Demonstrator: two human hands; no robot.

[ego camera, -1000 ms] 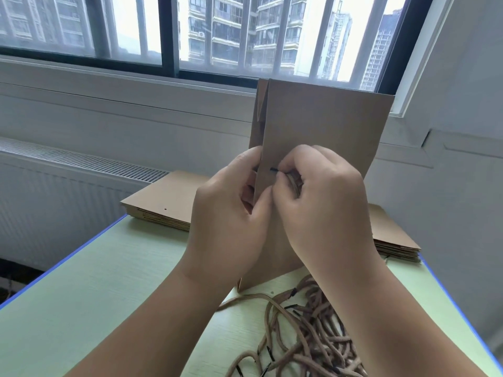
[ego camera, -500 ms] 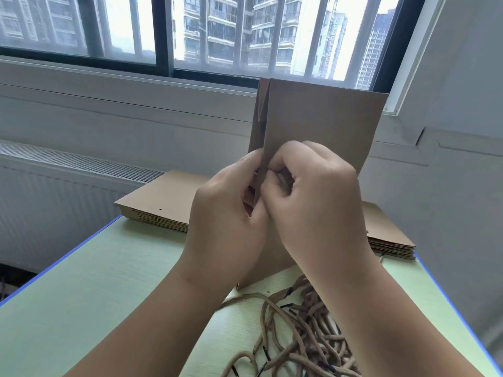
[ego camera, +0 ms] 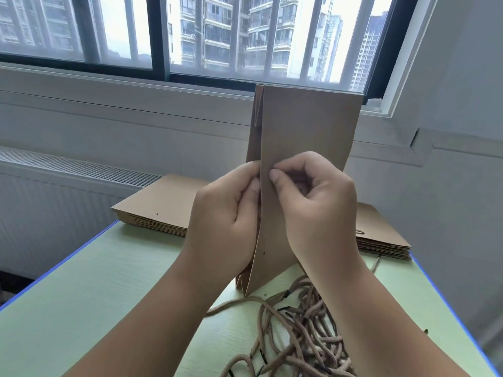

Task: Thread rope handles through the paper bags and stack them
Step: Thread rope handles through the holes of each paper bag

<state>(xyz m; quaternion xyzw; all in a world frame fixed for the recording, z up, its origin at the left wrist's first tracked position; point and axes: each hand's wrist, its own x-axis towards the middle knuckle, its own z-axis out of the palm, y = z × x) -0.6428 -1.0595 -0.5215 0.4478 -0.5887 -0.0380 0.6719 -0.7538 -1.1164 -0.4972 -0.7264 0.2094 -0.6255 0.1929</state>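
A flat brown paper bag stands upright on the green table, its lower corner touching the top. My left hand grips the bag's left edge, fingers curled behind it. My right hand pinches at the same edge from the front, thumb and forefinger tips against the paper, with a rope handle end curled inside the palm and mostly hidden. A small punched hole shows lower down on the bag. A tangle of brown rope handles with black tips lies on the table below my right wrist.
A stack of flat paper bags lies at the table's far edge, showing to the left and to the right of my hands. Behind are a radiator grille, a window sill and a barred window. The table has blue edges.
The black rope tip seen between my right fingers a second ago is now hidden. Both hands have closed together on the bag's edge; the bag stays upright.
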